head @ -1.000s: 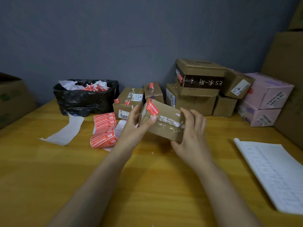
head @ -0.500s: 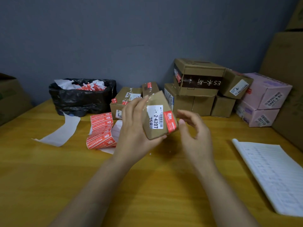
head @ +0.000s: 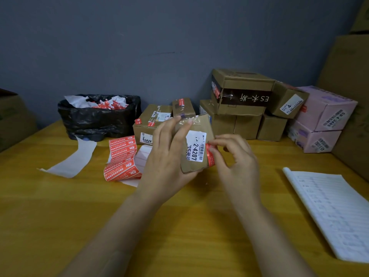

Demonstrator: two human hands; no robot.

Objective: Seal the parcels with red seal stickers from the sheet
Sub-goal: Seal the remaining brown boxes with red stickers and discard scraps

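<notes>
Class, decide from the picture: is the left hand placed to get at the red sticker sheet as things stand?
Probably not at once. The sticker sheet lies uncovered just beside the left hand, but that hand grips the parcel while the right hand pinches its red seal sticker.

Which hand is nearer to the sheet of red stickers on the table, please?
Left. The left hand, gripping the parcel, sits just right of the sheet of red stickers; the right hand pinches the seal on the parcel's far edge, farther right.
</notes>
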